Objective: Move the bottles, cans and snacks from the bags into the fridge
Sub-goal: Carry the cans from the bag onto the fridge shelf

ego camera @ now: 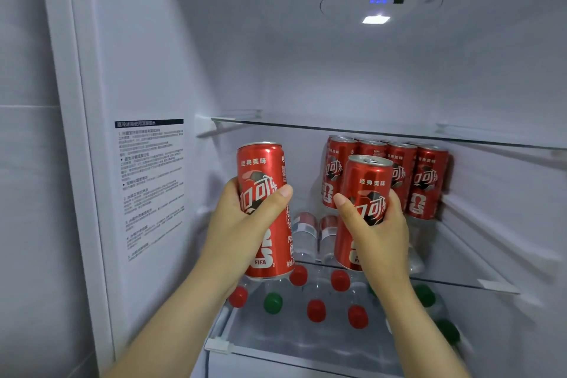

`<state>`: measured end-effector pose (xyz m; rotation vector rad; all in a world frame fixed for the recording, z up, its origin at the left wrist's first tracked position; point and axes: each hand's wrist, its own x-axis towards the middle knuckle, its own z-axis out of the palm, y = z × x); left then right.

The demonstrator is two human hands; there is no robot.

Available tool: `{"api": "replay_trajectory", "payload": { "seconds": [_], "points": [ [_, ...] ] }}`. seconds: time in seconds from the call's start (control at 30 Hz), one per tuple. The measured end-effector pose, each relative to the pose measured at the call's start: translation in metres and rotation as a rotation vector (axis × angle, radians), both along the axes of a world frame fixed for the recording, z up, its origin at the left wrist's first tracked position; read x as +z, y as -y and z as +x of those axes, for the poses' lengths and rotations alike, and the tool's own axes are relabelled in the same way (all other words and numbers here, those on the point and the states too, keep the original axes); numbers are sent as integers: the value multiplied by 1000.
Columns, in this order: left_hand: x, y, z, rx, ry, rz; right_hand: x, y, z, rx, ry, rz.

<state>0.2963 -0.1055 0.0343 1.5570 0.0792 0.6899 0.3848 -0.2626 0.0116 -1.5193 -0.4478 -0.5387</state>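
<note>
Left hand (239,230): fingers and thumb wrapped round the middle of an upright red can (260,163).
Right hand (383,233): wrapped the same way round a second red can (368,181), at 3 o'clock from the first. The two cans are apart, both in front of the fridge's middle compartment.
Markings, held cans: white Chinese logo script, "经典美味" near the rim, "FIFA" near the base.
Stored cans (426,181): same red design, upright in a tight group on the middle glass shelf (445,283), at 2 o'clock from the right hand, close to the back and right walls.
Room: a gap shows between the can tops and the front edge of the upper glass shelf (337,127). At 9 o'clock from the stored group, the space out to the left wall is open.
Labelled clear bottles (303,227): seen between the held cans; whether they are on or under the shelf cannot be told.
Capped bottles (316,310): red and green caps, in rows at 6 o'clock, below the shelf edge.
Wall sticker (150,187): at 9 o'clock, black header, small print unreadable.
Ceiling light (376,19): lit, at 12 o'clock.
</note>
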Motion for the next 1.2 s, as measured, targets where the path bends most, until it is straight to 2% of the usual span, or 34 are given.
{"api": "replay_trajectory", "payload": {
  "seconds": [0.13,0.47,0.67,0.83,0.93,1.0,1.1,1.2],
  "points": [
    [8,3,19,15,29,8,-4,-1,3,-4,1,6],
    [-6,12,62,128,62,249,-5,-1,4,10,0,17],
    [-16,11,69,80,64,295,-6,-1,4,8,9,18],
    [-14,6,68,35,16,332,-5,-2,4,5,11,19],
    [-14,3,60,17,-76,409,-6,-3,5,-3,7,12],
    [-22,3,48,86,-126,471,-6,-3,5,-7,2,8],
    [-36,1,29,278,27,427,-5,-3,5,-8,-5,2],
    [-33,2,24,236,90,438,-4,-3,5,-9,-4,-4]
  ]
}}
